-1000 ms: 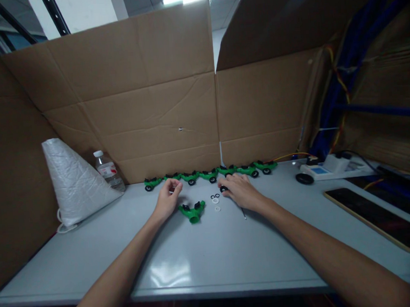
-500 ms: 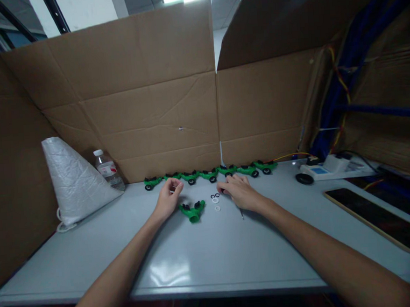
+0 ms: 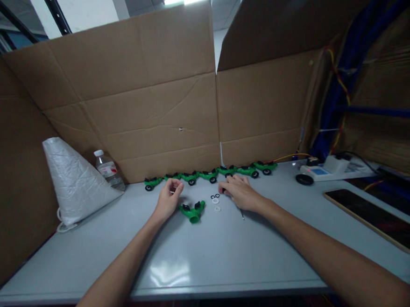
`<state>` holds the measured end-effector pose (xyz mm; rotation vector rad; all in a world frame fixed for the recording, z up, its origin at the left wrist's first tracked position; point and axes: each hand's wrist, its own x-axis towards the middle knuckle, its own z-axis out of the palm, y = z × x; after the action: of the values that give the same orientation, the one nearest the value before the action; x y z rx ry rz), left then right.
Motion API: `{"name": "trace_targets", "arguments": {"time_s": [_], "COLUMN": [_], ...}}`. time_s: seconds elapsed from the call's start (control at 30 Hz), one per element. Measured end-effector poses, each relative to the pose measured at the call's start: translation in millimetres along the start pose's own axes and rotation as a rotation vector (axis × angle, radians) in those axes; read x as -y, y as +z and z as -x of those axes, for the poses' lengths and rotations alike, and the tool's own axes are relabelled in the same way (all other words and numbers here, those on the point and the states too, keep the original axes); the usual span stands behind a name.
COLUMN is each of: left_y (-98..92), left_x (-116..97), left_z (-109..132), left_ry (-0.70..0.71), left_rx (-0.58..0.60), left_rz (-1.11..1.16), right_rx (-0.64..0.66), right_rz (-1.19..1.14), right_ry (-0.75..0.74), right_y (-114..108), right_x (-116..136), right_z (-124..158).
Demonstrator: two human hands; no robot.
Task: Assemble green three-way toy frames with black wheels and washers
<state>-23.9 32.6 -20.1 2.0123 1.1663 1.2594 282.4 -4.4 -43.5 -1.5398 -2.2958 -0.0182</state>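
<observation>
A green Y-shaped hose splitter (image 3: 193, 213) with black levers lies on the table, its round opening toward me. Just left of and behind it rests my left hand (image 3: 168, 197), fingers curled toward the thumb; what they hold, if anything, is too small to tell. My right hand (image 3: 240, 192) is on the table with fingertips pressed down and bent, their contents hidden. A thin metal pick (image 3: 242, 214) pokes out from under this palm; I cannot tell whether it is gripped. Between the hands are two small black O-rings (image 3: 212, 197) and two white washers (image 3: 216, 201).
Several green splitters (image 3: 208, 175) stand in a row along the cardboard wall (image 3: 153, 110). To the left are a silvery bag (image 3: 77, 186) and a water bottle (image 3: 108, 169). A power strip (image 3: 335, 168), a black round cap (image 3: 304, 179) and a phone (image 3: 378, 218) lie right.
My right hand has shifted very slightly to the right. The left hand, the splitter and the rings look the same.
</observation>
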Motion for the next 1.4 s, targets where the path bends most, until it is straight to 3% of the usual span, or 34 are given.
{"name": "trace_targets", "arguments": {"time_s": [0.37, 0.67, 1.4], "left_y": [0.9, 1.6, 1.6], "left_x": [-2.7, -0.8, -13.0], "left_z": [1.1, 1.9, 8.2], "left_ry": [-0.013, -0.005, 0.064], "left_rx": [0.014, 0.023, 0.072], "left_rz": [0.003, 0.000, -0.122], "right_rx": [-0.069, -0.120, -0.041], "right_rz": [0.040, 0.135, 0.206], "right_ry": [-0.016, -0.030, -0.010], "right_y": [7.8, -1.1, -11.8], "right_x": [-9.5, -4.4, 10.4], "right_z": [-1.9, -0.2, 5.9]}}
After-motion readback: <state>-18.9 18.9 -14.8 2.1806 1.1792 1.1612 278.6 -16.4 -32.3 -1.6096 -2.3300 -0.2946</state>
